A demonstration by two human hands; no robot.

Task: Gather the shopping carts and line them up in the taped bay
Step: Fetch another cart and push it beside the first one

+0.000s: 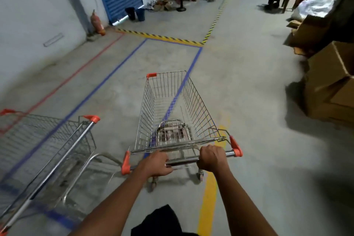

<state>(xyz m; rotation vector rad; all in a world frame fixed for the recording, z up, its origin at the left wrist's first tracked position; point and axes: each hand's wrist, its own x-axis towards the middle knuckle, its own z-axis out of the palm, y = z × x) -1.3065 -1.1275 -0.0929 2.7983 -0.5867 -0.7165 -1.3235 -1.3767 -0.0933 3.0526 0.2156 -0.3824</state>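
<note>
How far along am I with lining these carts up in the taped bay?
Done: one cart already stands inside the blue tape. In hand: left hand and right hand grip the second cart, straddling the bay's right line. Left: steer it in alongside.

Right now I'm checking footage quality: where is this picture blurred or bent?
Head view: wide-angle bending curves the blue tape; motion blur smears the left cart and boxes; the hands and pushed cart stay fairly sharp.

Concrete floor (pixel 249 86), blue tape (pixel 122 61), 2 carts (pixel 178 109), cardboard boxes (pixel 331 82)
</note>
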